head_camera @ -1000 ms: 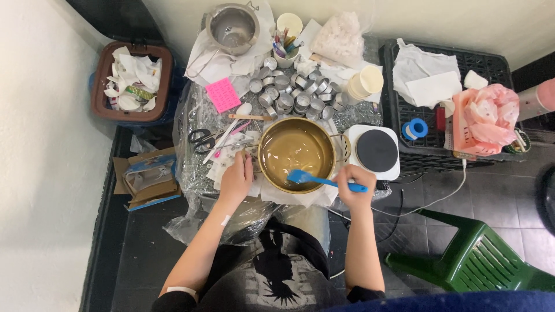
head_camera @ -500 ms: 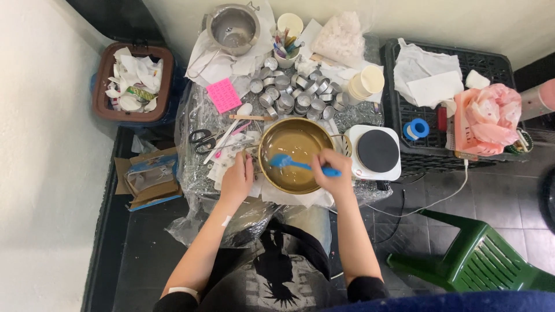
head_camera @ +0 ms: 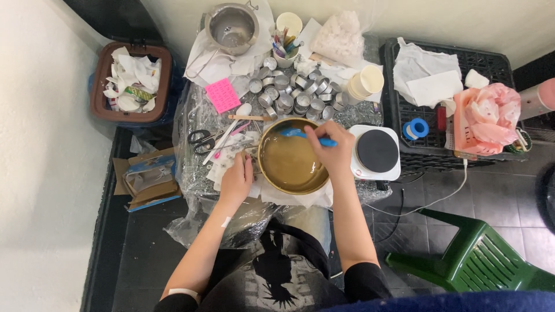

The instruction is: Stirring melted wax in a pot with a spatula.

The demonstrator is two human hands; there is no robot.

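Note:
A gold metal bowl [head_camera: 272,176] full of tan liquid sits on white paper at the front of a small foil-covered table. My right hand [head_camera: 330,151] is over the bowl's right rim, shut on a blue spatula [head_camera: 296,133] whose blade reaches the liquid at the far edge. My left hand [head_camera: 236,180] rests flat on the table, touching the bowl's left side. Behind the bowl lie several small round metal cups [head_camera: 289,92].
A white hot plate [head_camera: 376,151] stands right of the bowl. Scissors [head_camera: 200,140], a pink pad [head_camera: 222,95], a steel pot [head_camera: 232,26], paper cups [head_camera: 365,84], a black crate [head_camera: 451,52] with cloths and blue tape, a bin [head_camera: 130,82] of paper and a green chair [head_camera: 474,263] surround it.
My right hand has moved left from beside the hot plate to over the bowl, swinging the spatula from the near edge to the far edge. The left hand stays put.

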